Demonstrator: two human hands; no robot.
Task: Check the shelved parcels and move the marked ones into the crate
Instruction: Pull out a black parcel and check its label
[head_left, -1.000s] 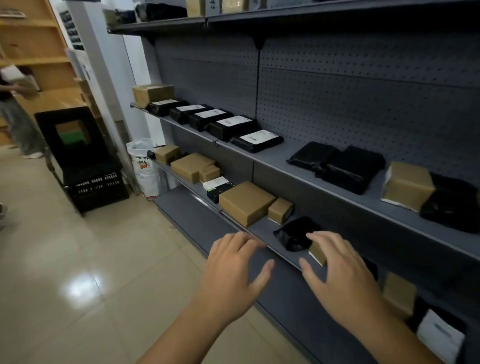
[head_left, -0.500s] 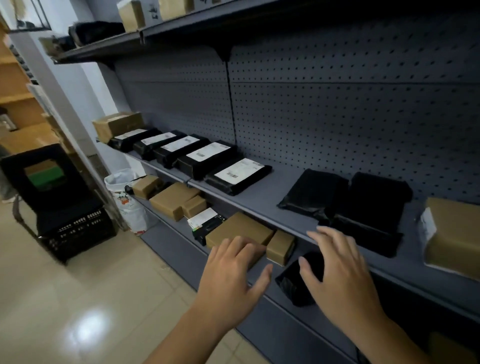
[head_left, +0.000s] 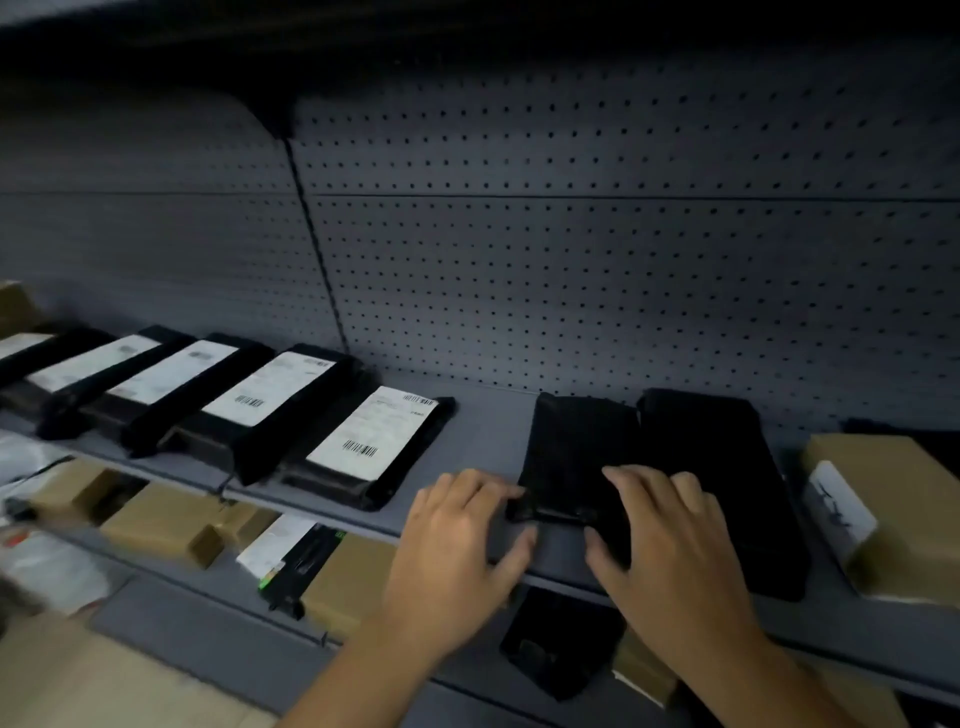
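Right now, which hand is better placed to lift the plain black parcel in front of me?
Right hand, probably: its fingers lie across the black parcel, with the thumb at its near edge. The left hand only reaches the near-left corner.

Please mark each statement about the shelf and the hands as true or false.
1. The left hand and right hand are at the near edge of a plain black plastic parcel. True.
2. That parcel's top shows a white label. False: none visible, unlike the barcode-labelled black plastic parcel to its left.
3. A brown cardboard box lies further right on this shelf. True.
4. The back wall is wooden. False: it is a grey perforated panel.
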